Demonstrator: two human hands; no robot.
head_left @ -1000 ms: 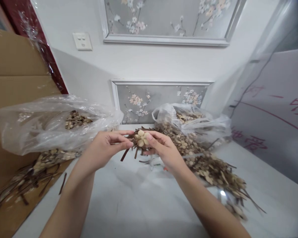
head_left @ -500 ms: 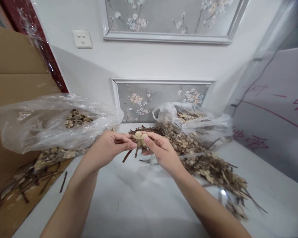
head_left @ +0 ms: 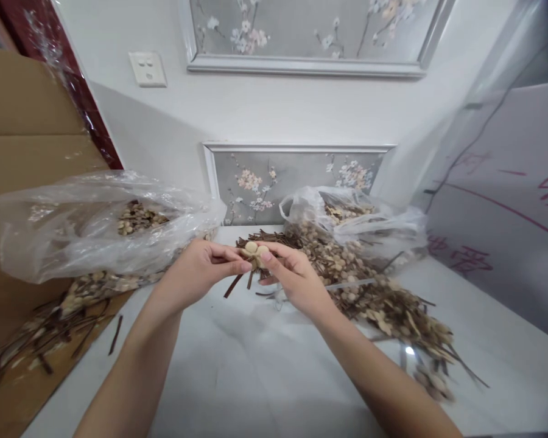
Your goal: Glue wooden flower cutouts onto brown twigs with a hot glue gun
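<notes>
Between my two hands, above the pale tabletop, is a small cluster of cream, rounded petal-like pieces (head_left: 254, 254), like a dried flower. My left hand (head_left: 205, 267) pinches its left side with thumb and fingers. From the other side my right hand (head_left: 290, 274) grips it, thumb on the front and fingers behind. Dark brown strips (head_left: 234, 286) show just below the cluster; whether they are joined to it I cannot tell. Behind the hands lies a heap of brown sticks (head_left: 267, 236).
A long pile of dried cream-and-brown pieces (head_left: 383, 304) spreads along the right. Behind it stands an open clear plastic bag (head_left: 360, 228) of similar pieces. At left are another plastic bag (head_left: 73, 225), loose stems (head_left: 45, 340) on cardboard, and a cardboard box (head_left: 31, 182). A wall closes the back.
The view has shifted very slightly. Both hands keep the same hold on the cream cluster, with almost no movement of the fingers.
</notes>
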